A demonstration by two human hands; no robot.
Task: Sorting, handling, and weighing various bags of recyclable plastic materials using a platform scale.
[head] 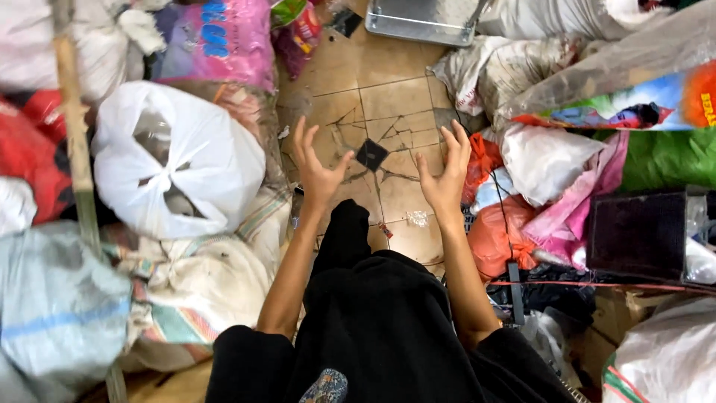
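Black square scrap (371,154) lies flat on the cracked tile floor (388,97) at the centre of the frame, turned corner-up like a diamond, between the two raised hands and a little beyond them. It is the nearest thing to both. The left hand (317,168) is left of centre, palm turned inward, its fingers (301,134) spread and empty. The right hand (446,173) is right of centre, mirrored, with its fingers (456,142) loosely curled, open, and holding nothing. Neither hand touches the scrap or the floor.

Reaching well here seems to call for one hand coming down straight over the scrap, since it looks thin and flat: a pinch at a raised corner would probably serve better than a scoop, and the cracks in the tiles could catch fingertips.

Bundles crowd the bare patch. A knotted white plastic bag (175,160) sits at the left, a striped woven sack (198,276) below it, an orange bag (492,239) and white sacks at the right. A metal tray (421,22) lies at the top edge. A small pale scrap (418,218) rests on the floor by the right wrist.
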